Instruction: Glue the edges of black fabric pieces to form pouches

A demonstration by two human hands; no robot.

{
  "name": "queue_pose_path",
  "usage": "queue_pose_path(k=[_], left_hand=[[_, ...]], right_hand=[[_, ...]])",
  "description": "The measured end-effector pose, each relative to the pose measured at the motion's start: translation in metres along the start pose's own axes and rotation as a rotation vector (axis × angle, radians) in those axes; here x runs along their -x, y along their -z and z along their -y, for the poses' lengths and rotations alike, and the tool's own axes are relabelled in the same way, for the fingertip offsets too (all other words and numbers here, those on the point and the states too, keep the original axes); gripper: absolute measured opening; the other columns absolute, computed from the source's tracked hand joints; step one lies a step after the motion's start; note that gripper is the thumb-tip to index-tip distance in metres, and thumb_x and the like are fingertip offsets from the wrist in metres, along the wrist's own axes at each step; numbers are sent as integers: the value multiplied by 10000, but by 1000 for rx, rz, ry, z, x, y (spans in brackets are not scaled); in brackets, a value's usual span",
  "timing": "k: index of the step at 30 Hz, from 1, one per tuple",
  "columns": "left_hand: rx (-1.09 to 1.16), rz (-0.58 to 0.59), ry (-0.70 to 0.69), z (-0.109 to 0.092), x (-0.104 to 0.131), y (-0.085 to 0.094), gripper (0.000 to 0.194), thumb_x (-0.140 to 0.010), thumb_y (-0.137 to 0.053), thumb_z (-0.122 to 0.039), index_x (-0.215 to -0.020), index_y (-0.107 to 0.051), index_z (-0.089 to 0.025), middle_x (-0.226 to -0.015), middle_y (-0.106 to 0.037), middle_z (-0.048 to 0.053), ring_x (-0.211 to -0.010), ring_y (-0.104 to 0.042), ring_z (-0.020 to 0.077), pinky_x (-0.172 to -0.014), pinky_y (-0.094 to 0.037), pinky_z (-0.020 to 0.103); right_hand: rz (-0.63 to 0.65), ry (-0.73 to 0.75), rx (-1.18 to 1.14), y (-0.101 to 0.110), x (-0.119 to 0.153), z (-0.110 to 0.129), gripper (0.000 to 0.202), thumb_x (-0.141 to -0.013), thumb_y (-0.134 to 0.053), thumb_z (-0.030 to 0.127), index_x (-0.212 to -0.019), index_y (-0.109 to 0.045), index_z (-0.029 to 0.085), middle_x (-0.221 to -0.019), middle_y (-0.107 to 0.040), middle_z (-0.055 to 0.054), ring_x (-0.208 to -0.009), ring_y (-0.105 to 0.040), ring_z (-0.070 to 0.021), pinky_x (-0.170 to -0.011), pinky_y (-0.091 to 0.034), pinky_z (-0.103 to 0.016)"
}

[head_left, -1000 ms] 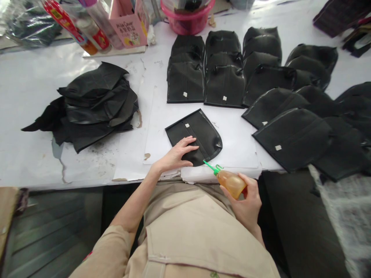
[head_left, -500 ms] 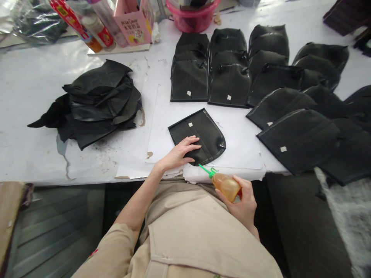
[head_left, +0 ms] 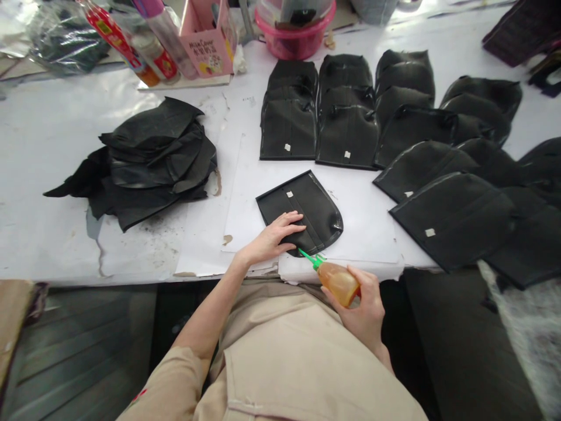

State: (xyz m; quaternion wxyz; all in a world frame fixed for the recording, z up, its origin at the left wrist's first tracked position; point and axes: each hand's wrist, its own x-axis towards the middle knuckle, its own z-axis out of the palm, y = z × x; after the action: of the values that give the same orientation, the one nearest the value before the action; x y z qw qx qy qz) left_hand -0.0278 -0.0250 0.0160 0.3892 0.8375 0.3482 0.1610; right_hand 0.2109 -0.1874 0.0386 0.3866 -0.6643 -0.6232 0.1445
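A black leather-like panel [head_left: 322,213] with one rounded end and a small white tag lies at an angle on white paper near the table's front edge. My left hand [head_left: 280,235] rests on its near left part with the fingers spread. In my right hand [head_left: 366,301] is a squeeze bottle [head_left: 338,282] of amber liquid, held tilted. Its thin green nozzle points left and up, with the tip at the panel's near edge, close to my left thumb. Whether liquid is coming out cannot be seen.
Loose black pieces [head_left: 153,158] are heaped at the left. Overlapping rows of similar black panels [head_left: 346,128] fill the right side, some reaching over the front edge. Behind stand a pink box [head_left: 208,52], bottles [head_left: 153,55] and a pink basin [head_left: 293,41].
The bottle and my right hand have shifted slightly left, with the nozzle tip still at the panel's near edge. My left hand stays on the panel. The whole view has moved a little.
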Motion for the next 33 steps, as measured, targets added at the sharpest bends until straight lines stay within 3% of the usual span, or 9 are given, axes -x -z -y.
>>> queue_pose_path(k=[2, 4, 8, 11, 16, 19, 22, 26, 33], left_hand=[[0, -6, 3, 0, 0, 0, 597, -865, -712, -121, -1421, -598, -305, -1574, -487, 117, -1523, -371, 283, -1241, -342, 564], [1, -16, 0, 0, 0, -1, 580, -868, -712, -124, -1411, -603, -296, -1571, -489, 117, -1523, -372, 278, -1245, -337, 556], [-31, -33, -7, -1, 1, -2, 526, -877, -712, -135, -1382, -613, -245, -1558, -498, 132, -1508, -392, 272, -1233, -370, 522], [-141, -43, 25, -10, -4, -6, 496, -881, -727, -172, -1362, -617, -222, -1534, -517, 133, -1470, -434, 285, -1206, -402, 509], [-436, -114, 185, -39, -29, -24, 472, -877, -762, -350, -1306, -651, -187, -1432, -576, 167, -1320, -530, 351, -1059, -490, 517], [-532, -87, 238, -50, -40, -32, 573, -881, -754, -421, -1357, -615, -134, -1451, -548, 219, -1288, -538, 376, -1007, -502, 513], [-535, -12, 207, -51, -43, -33, 650, -885, -746, -451, -1414, -570, -118, -1489, -515, 228, -1306, -524, 371, -1024, -493, 496], [-549, 26, 209, -51, -44, -30, 668, -889, -741, -459, -1435, -556, -122, -1495, -507, 224, -1317, -512, 367, -1027, -486, 480], [-581, 28, 239, -57, -48, -35, 672, -904, -715, -481, -1443, -549, -116, -1493, -503, 230, -1307, -514, 371, -1015, -487, 475]], right_hand=[[43, -105, -48, 5, -1, 0, 587, -783, -849, 458, -1270, -601, 243, -1111, -669, -84, -998, -678, -271, -855, -608, -426], [97, -308, -158, 12, -1, -1, 588, -742, -872, 480, -1222, -634, 236, -1116, -691, -84, -984, -694, -278, -852, -610, -433], [192, -769, -639, 26, 1, -12, 569, -776, -806, 570, -1198, -654, 220, -1122, -736, -116, -916, -736, -290, -719, -636, -410], [41, -893, -937, 34, 2, -25, 608, -806, -684, 733, -1161, -675, 239, -1124, -738, -127, -923, -746, -298, -669, -646, -423], [-303, -838, -991, 54, -18, -40, 762, -745, -593, 887, -1158, -689, 254, -1170, -697, -130, -1015, -698, -284, -710, -642, -414], [-372, -698, -947, 68, -30, -42, 675, -744, -700, 795, -1177, -675, 278, -1139, -688, -107, -972, -674, -271, -670, -610, -374], [-391, -655, -818, 73, -28, -39, 570, -758, -795, 604, -1187, -651, 256, -1104, -673, -88, -863, -670, -231, -651, -590, -351], [-377, -716, -557, 60, -10, -28, 639, -709, -863, 452, -1251, -610, 229, -1143, -666, -75, -826, -670, -198, -668, -568, -322], [-257, -499, -204, 28, 12, -22, 710, -671, -912, 472, -1260, -604, 220, -1182, -640, -91, -1009, -662, -265, -854, -580, -424]])
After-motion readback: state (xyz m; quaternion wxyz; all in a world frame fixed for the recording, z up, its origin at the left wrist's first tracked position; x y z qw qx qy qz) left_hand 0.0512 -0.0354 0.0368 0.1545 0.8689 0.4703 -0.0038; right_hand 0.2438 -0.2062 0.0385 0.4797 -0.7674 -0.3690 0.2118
